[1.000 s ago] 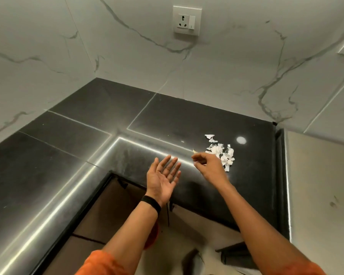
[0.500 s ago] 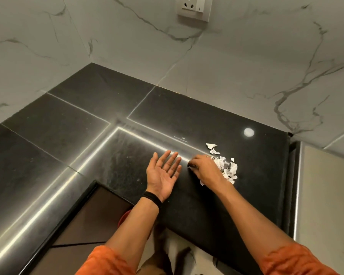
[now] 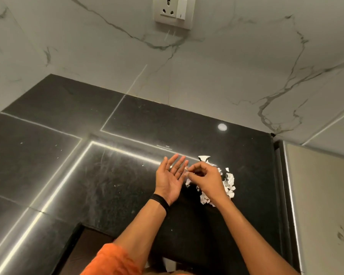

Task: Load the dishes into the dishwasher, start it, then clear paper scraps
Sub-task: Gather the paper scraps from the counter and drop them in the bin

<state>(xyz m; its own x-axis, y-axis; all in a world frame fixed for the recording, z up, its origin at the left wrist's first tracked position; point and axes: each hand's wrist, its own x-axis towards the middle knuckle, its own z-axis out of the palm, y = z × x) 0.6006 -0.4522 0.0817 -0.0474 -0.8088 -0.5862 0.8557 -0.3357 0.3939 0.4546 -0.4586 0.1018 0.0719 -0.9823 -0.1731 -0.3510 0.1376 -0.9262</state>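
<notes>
At the far left the dark counter (image 3: 48,155) runs out of view, crossed by bright reflected strips. The orange sleeve (image 3: 111,261) is cut off by the bottom edge. The left hand (image 3: 170,180), with a black wristband (image 3: 161,202), is held palm up above the counter, its fingers straight and spread, pointing toward the wall. Just beside its fingertips, the right hand (image 3: 206,180) has curled fingers, with thumb and forefinger pinching a small scrap (image 3: 186,169), pale and hard to make out. The two hands nearly meet. The right hand and wrist hide much of the paper scraps (image 3: 229,182), a white heap on the counter toward its right end. What shows of the heap runs lengthwise from the wall side toward the front edge. Overhead, the frame's top clips a wall socket (image 3: 174,11). A pale panel (image 3: 322,205) flanks the counter at right.
</notes>
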